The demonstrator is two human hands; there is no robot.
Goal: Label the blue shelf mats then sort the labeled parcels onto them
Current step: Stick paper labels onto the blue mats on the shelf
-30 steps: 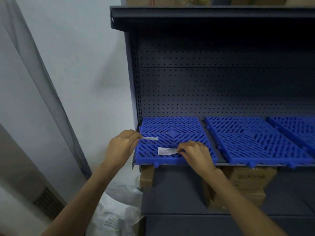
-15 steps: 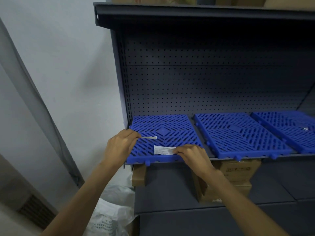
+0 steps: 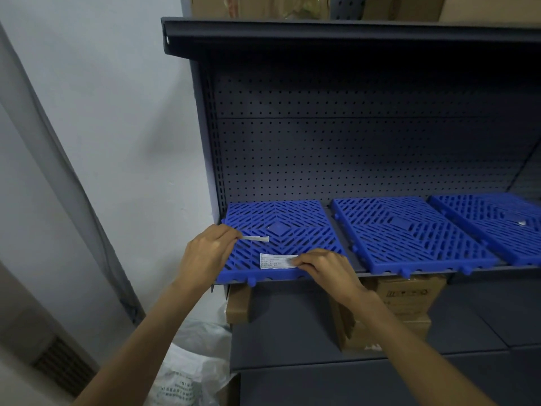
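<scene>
So there are three blue slotted mats side by side on a dark metal shelf [image 3: 409, 272] with a pegboard back [image 3: 366, 153]. The left mat [image 3: 281, 227] has a white printed label [image 3: 278, 261] lying flat near its front edge, and the right hand [image 3: 325, 269] has its fingers bent down on the label's right end, pressing it onto the mat. The left hand [image 3: 209, 253] is at the mat's left edge, pinching a thin white paper strip [image 3: 256, 238] that sticks out over the mat, just behind the label. The middle mat [image 3: 409, 232] is bare, and the right mat [image 3: 491, 218] has a small pale scrap [image 3: 522, 223] on it, too small to make out. Cardboard boxes [image 3: 407, 300] sit on the shelf below, more boxes [image 3: 292, 5] up top, and a white plastic bag [image 3: 190, 373] is down on the left by the wall.
</scene>
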